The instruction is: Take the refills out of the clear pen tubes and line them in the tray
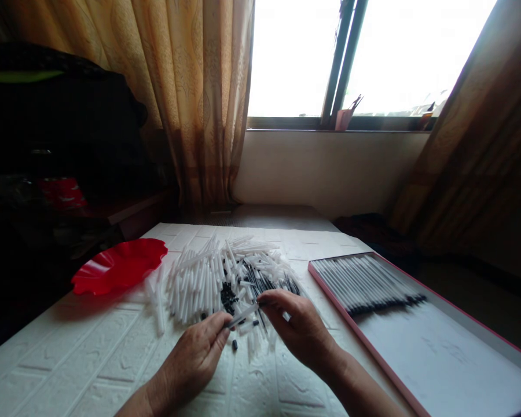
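Between my two hands is a translucent white pen barrel (245, 314), tilted up to the right. The fingertips of my left hand (195, 350) pinch its lower end, where something dark shows. My right hand (296, 324) is closed at the upper end on a small dark piece that my fingers partly hide; I cannot tell if it is a cap or a refill tip. Just beyond lies a heap of white barrels (191, 284), with small black caps (228, 296) and thin dark refills (258, 279) among them. One loose black cap (234, 345) lies near my left fingertips.
To the right is a pink-edged tray (421, 353) with a row of pens (369, 281), dark ends toward me. A red scalloped dish (119, 267) stands at the left on the white brick-patterned table (82, 353). Curtains and a window are behind.
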The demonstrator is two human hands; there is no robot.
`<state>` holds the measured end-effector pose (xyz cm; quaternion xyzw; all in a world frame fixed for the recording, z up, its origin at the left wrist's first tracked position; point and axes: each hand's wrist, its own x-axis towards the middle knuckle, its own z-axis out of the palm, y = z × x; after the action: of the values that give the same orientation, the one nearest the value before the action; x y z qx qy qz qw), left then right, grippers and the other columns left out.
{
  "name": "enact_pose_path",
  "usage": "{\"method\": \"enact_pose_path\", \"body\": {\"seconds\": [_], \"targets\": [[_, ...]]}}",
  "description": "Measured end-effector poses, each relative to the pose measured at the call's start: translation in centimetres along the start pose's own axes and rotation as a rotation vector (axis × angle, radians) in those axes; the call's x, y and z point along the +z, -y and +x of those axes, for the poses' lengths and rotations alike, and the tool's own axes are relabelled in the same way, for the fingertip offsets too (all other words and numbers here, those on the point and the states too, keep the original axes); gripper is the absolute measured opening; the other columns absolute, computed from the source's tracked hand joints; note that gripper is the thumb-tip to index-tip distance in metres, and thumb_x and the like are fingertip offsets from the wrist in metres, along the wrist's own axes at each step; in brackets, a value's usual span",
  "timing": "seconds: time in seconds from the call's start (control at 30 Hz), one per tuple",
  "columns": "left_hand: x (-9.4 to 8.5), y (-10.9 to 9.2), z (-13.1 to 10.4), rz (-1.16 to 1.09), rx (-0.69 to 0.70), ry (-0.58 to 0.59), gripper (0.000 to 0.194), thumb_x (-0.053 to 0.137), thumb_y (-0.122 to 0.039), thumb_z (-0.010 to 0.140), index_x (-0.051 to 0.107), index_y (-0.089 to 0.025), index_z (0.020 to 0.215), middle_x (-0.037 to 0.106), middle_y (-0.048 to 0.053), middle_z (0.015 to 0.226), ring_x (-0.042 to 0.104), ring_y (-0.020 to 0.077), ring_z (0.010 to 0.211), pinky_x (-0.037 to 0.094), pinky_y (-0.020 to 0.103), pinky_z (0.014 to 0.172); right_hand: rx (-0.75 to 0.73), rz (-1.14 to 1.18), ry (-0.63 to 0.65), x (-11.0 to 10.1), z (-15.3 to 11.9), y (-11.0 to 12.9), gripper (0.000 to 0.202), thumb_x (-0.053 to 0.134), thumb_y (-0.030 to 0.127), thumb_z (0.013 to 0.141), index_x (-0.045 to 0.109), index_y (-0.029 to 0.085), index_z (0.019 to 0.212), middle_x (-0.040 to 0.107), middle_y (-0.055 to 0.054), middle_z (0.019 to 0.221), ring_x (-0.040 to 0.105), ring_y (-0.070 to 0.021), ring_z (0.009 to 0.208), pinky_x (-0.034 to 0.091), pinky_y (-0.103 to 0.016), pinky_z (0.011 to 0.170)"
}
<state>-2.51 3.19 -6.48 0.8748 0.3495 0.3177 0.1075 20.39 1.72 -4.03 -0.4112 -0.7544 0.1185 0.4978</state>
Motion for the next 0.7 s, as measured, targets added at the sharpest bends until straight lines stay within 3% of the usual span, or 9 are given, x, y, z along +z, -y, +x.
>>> {"method": "enact_pose_path", "body": {"seconds": [0.2, 0.37, 0.7], "targets": [[-0.11, -0.11, 0.07, 0.008, 0.025, 0.000, 0.018, 0.043, -0.020, 0.096, 0.060, -0.022, 0.101, 0.073, 0.001, 0.084, 0.073, 0.0161, 0.075, 0.054, 0.022, 0.067, -0.048, -0.002, 0.025, 0.06, -0.04, 0.03, 0.014, 0.055, 0.015, 0.092, 0.068, 0.019, 0.093, 0.074, -0.005, 0.083, 0.070, -0.0160, 0.073, 0.052, -0.024, 0.068], [0.06, 0.28, -0.12, 0.018, 0.051, -0.006, 0.019, 0.045, -0.020, 0.095, 0.061, -0.021, 0.104, 0.074, 0.002, 0.088, 0.074, 0.0168, 0.080, 0.056, 0.022, 0.071, -0.077, -0.100, 0.122, -0.35, -0.20, -0.12, 0.016, 0.053, 0.018, 0.095, 0.069, 0.019, 0.094, 0.073, -0.006, 0.083, 0.069, -0.0180, 0.073, 0.052, -0.026, 0.068], [-0.03, 0.40, -0.11, 0.016, 0.083, -0.005, 0.020, 0.047, -0.018, 0.094, 0.062, -0.020, 0.106, 0.075, 0.003, 0.091, 0.074, 0.0159, 0.082, 0.057, 0.021, 0.072, -0.048, -0.136, 0.201, -0.79, -0.29, -0.67, 0.012, 0.057, 0.020, 0.094, 0.068, 0.020, 0.095, 0.074, -0.005, 0.084, 0.070, -0.0184, 0.074, 0.051, -0.025, 0.069]]}}
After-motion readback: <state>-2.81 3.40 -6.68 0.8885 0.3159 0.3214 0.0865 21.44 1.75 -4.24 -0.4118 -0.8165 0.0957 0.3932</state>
